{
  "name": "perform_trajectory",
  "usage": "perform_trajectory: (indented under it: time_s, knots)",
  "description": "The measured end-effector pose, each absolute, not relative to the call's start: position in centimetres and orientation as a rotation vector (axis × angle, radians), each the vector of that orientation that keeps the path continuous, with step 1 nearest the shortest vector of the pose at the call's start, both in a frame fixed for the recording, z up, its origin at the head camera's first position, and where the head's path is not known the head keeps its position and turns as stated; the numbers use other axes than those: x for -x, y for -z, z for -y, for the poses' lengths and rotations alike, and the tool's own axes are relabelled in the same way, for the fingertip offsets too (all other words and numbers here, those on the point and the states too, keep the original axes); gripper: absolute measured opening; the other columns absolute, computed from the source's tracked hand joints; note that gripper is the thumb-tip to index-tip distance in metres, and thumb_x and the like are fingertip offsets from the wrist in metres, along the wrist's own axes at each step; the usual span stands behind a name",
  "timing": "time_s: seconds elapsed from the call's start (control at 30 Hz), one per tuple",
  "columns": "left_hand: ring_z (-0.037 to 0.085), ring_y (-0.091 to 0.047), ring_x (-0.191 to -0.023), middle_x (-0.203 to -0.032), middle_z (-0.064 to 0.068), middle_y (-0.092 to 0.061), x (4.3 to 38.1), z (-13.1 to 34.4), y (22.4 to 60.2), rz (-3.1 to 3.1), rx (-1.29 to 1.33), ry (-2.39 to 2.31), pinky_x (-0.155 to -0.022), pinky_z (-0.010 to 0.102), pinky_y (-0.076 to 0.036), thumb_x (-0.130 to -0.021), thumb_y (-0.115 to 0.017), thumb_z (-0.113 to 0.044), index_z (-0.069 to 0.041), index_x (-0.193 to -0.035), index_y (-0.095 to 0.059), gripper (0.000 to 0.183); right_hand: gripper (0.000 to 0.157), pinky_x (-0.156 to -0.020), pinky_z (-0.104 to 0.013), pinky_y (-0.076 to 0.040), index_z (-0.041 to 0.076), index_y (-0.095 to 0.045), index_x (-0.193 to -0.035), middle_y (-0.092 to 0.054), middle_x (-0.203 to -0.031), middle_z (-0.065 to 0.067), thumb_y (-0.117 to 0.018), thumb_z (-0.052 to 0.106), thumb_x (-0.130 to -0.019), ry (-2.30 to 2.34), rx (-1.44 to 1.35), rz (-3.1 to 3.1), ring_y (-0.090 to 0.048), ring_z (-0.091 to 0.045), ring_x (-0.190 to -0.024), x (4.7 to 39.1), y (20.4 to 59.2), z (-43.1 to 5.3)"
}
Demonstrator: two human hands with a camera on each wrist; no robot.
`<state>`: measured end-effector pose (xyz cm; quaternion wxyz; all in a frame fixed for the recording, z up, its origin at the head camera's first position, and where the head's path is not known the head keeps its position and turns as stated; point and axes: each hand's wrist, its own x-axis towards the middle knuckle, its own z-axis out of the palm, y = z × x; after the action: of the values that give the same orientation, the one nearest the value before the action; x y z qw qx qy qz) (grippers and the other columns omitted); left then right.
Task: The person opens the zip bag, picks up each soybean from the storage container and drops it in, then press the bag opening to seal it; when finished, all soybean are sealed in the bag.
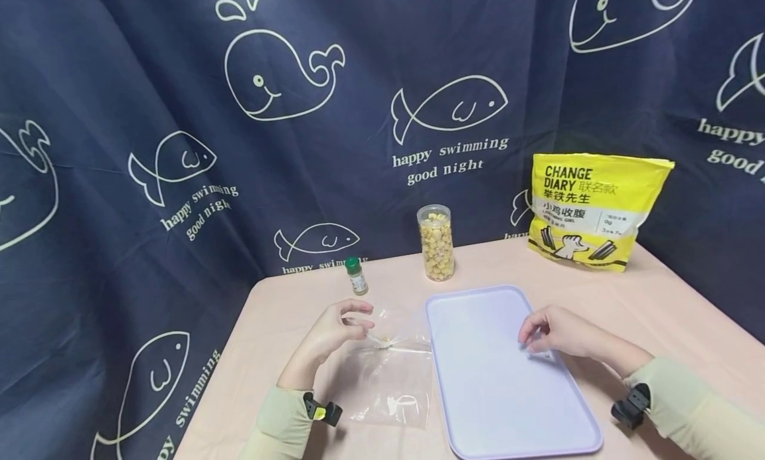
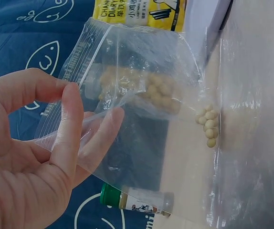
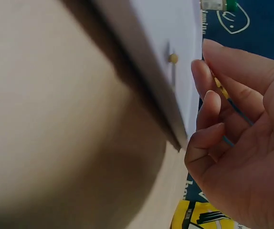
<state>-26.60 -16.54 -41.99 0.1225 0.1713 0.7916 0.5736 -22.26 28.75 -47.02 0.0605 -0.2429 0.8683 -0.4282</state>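
Observation:
My left hand point(image 1: 337, 330) pinches the mouth edge of a clear zip bag point(image 1: 388, 390), thumb and index fingertip together in the left wrist view. Another finger lies at the bag's opening. Several small round beans point(image 2: 209, 125) are gathered inside the bag. Over the right edge of the lilac tray point(image 1: 508, 407) my right hand point(image 1: 558, 330) hovers, fingers loosely curled with nothing visible between them. Beyond its fingertips in the right wrist view, a single pale yellow bean point(image 3: 173, 58) shows against the tray.
A clear jar of popcorn-like pieces point(image 1: 438, 247) stands behind the tray. To its left is a small green-capped bottle point(image 1: 356, 277). A yellow snack pouch point(image 1: 588, 214) stands at the back right, and a dark printed curtain point(image 1: 382, 42) hangs behind the table.

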Motion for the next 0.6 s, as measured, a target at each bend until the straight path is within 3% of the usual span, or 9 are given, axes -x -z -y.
perform_trajectory:
  time_s: [0.23, 0.6]
  knots:
    - [0.044, -0.068, -0.106, -0.119, 0.033, -0.066, 26.61, 16.57, 41.87, -2.299, -0.507, -1.675, -0.082, 0.031, -0.061, -0.077, -0.062, 0.005, 0.014, -0.129, -0.057, 0.052, 0.017, -0.068, -0.024, -0.05, 0.014, -0.075, -0.085, -0.069, -0.08, 0.007, -0.084, 0.007, -0.073, 1.224, 0.81, -2.661, -0.058, -0.008, -0.074, 22.04, 47.64, -28.75]
    - [0.046, -0.067, -0.108, -0.123, 0.034, -0.064, 26.53, 16.66, 41.68, -2.288, -0.492, -1.691, -0.084, 0.033, -0.061, -0.08, -0.062, 0.005, 0.014, -0.13, -0.055, 0.052, 0.017, -0.058, -0.022, -0.05, 0.013, -0.074, -0.082, -0.065, -0.072, 0.009, -0.078, -0.002, -0.075, 1.242, 0.848, -2.676, -0.056, -0.004, -0.066, 22.3, 47.74, -28.18]
